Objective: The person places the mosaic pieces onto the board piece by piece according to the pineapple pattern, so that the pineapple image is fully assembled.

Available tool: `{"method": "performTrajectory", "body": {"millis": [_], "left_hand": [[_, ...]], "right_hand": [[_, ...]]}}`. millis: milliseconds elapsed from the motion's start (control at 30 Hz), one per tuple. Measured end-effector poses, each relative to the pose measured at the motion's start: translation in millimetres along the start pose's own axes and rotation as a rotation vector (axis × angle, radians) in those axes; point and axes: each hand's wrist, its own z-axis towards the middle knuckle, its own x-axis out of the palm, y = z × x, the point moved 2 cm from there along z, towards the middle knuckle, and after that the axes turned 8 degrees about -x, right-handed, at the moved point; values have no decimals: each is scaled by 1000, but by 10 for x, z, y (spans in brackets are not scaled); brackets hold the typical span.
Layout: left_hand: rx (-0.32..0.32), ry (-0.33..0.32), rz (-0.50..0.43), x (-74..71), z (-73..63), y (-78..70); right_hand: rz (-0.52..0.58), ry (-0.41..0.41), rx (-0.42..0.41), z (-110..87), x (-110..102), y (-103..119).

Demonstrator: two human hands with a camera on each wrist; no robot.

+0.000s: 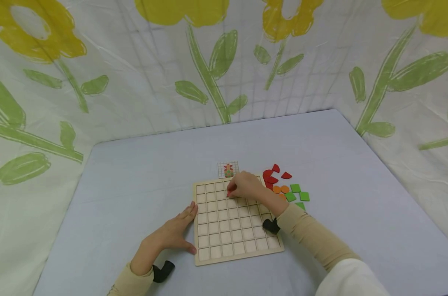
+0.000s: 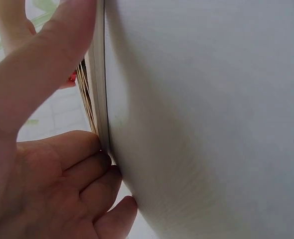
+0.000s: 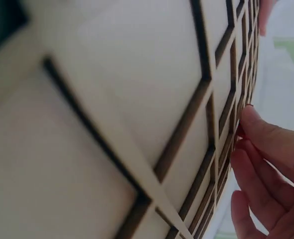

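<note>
A square wooden grid board [image 1: 239, 257] lies on the table. Along its left side rests my left hand [image 1: 173, 231], thumb and fingers spread, their tips touching the board's edge [image 2: 99, 89]. Over the upper middle cells, my right hand [image 1: 249, 186] pinches a small red piece [image 1: 229, 193] between thumb and fingertips; its full shape is hidden by the fingers. In the right wrist view, the fingertips of the right hand [image 3: 271, 159] are right at the grid's surface. Past the board's top edge lies a small gridded picture card [image 1: 228, 169] with a red, orange and green figure.
Right of the board lie several red quarter-circle pieces [image 1: 286, 175], orange discs [image 1: 284, 189] and green squares [image 1: 304, 196], partly behind the right forearm. Black wrist-worn devices [image 1: 164, 271] sit at both sleeves. A flower-printed curtain [image 1: 142, 82] hangs behind the pale table [image 1: 135, 172].
</note>
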Motion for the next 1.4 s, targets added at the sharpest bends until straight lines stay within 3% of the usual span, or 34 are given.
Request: {"method": "performTrajectory", "body": {"millis": [800,1400], "left_hand": [[15,-7,5,-1,-3,0],[17,-13,2,11,6,4]], "right_hand": [[31,-14,-56,-3,14,-47],[37,0,-34,7,19,-14]]}}
